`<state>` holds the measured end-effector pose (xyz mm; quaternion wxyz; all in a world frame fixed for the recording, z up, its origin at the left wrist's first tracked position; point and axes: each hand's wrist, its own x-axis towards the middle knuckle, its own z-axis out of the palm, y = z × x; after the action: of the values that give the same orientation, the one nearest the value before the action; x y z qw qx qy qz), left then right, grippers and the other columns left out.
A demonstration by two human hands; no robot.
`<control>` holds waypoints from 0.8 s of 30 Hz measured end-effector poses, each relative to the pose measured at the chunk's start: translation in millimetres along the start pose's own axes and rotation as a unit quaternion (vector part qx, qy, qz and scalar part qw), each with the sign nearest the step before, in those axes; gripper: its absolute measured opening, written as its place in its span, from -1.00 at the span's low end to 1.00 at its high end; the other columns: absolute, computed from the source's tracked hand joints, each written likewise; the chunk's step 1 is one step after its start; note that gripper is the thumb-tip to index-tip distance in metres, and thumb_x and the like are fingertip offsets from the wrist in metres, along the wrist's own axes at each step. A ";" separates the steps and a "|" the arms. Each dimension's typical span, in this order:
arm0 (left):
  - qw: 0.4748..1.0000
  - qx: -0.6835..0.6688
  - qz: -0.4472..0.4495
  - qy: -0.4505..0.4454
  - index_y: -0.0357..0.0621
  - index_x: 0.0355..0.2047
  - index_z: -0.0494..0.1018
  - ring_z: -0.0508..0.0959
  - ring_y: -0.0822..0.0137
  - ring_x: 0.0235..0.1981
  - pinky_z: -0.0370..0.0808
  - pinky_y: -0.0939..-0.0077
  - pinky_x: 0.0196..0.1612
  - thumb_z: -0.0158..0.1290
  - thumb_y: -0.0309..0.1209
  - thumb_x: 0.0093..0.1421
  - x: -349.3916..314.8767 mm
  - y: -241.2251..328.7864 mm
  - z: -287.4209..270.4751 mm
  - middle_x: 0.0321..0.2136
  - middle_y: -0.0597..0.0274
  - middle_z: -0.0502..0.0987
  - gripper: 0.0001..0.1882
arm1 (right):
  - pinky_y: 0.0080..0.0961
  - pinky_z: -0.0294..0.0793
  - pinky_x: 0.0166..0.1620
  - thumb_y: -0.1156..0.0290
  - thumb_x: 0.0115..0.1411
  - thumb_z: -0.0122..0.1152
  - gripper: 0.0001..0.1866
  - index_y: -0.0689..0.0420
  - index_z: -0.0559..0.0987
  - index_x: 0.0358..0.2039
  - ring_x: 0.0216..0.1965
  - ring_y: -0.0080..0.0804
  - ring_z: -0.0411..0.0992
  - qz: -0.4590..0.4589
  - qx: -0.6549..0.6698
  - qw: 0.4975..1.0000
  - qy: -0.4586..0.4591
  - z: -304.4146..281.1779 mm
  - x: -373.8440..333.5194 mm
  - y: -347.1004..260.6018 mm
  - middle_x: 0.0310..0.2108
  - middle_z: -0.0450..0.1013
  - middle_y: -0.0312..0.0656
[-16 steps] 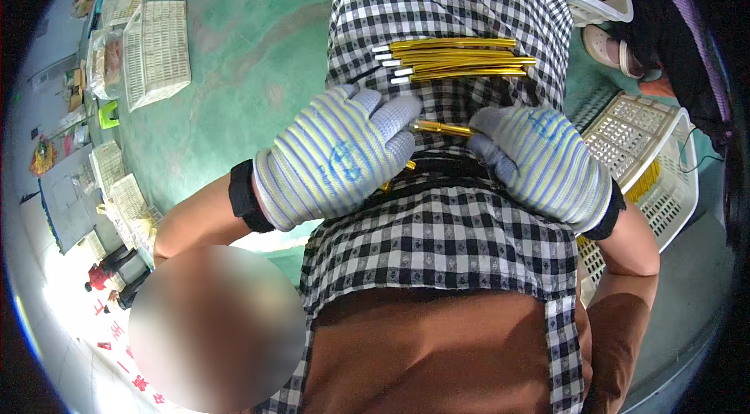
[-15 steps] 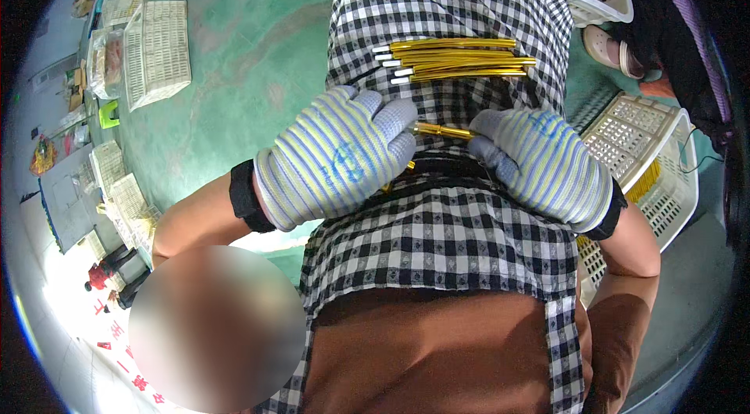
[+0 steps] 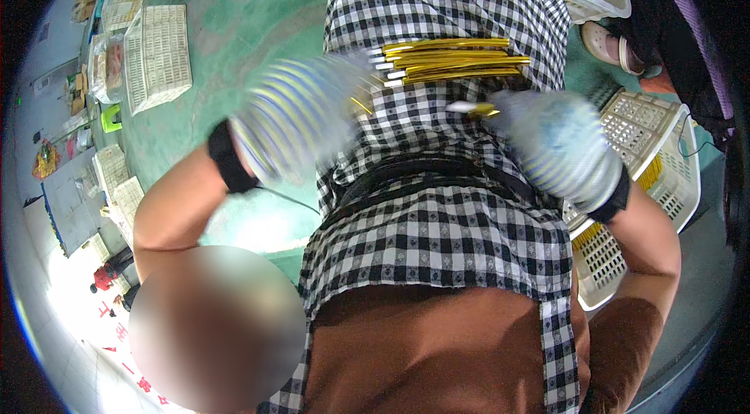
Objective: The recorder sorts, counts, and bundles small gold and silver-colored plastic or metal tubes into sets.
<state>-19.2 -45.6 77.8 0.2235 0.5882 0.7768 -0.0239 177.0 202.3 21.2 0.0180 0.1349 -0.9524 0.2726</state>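
Observation:
A row of thin gold sticks (image 3: 457, 62) with white tips lies across the black-and-white checked apron (image 3: 437, 234) on my lap. My left hand (image 3: 301, 117), in a striped knit glove, is by the white ends of the row. Motion smears its fingers, and a short bit of gold (image 3: 361, 105) shows at their edge; its hold on that bit is unclear. My right hand (image 3: 558, 144), gloved alike and also blurred, is closed on a white-tipped gold stick (image 3: 476, 109). The tip points left, below the row; the glove hides the rest.
A white basket (image 3: 598, 0) with many gold and white sticks stands beyond my knees. Another white basket (image 3: 680, 172) with gold sticks is at my right. A person's shoe (image 3: 605, 47) is on the right. White crates (image 3: 160, 62) stand on the green floor at left.
My hands have moved apart; the left went left and up, the right slightly right. The gold piece between them is gone from there, and a white-tipped stick now shows at my right fingers.

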 end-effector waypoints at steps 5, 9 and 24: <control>0.780 -0.530 -0.319 0.096 -0.36 0.10 0.15 0.52 0.38 -0.53 0.48 0.59 -0.45 0.12 -0.53 -0.08 -46.6 -51.4 -2.9 -0.32 0.10 0.49 -0.30 | -0.27 0.37 -0.53 0.41 0.04 0.10 -0.75 0.19 0.47 -0.24 -0.56 -0.17 0.43 0.044 -0.165 0.981 0.089 -22.1 -21.7 2.3 -0.59 0.41 -0.13; 0.725 -0.661 -0.154 0.115 -0.30 0.09 0.20 0.52 0.36 -0.48 0.48 0.56 -0.41 0.18 -0.39 -0.05 3.9 -9.0 -19.3 -0.36 0.11 0.51 -0.31 | -0.31 0.35 -0.50 0.30 0.05 0.11 -0.78 0.13 0.47 -0.31 -0.55 -0.25 0.41 -0.029 -0.084 0.995 0.036 5.2 22.5 -12.4 -0.61 0.36 -0.18; 0.795 -0.492 0.091 0.344 -0.13 0.04 0.37 0.34 0.03 0.07 0.29 0.28 0.11 -0.05 -0.49 0.14 102.5 67.2 14.3 0.00 -0.04 0.33 -0.59 | -0.33 -0.03 0.27 -0.12 0.00 0.24 0.05 0.37 0.02 0.25 0.26 -0.05 0.06 0.157 0.263 0.916 0.258 -13.1 64.3 -37.7 0.18 0.12 0.12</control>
<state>26.2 63.3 41.6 0.2016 0.4361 0.6527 0.5858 124.6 162.6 58.6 0.1839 -0.0912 -0.8176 0.5379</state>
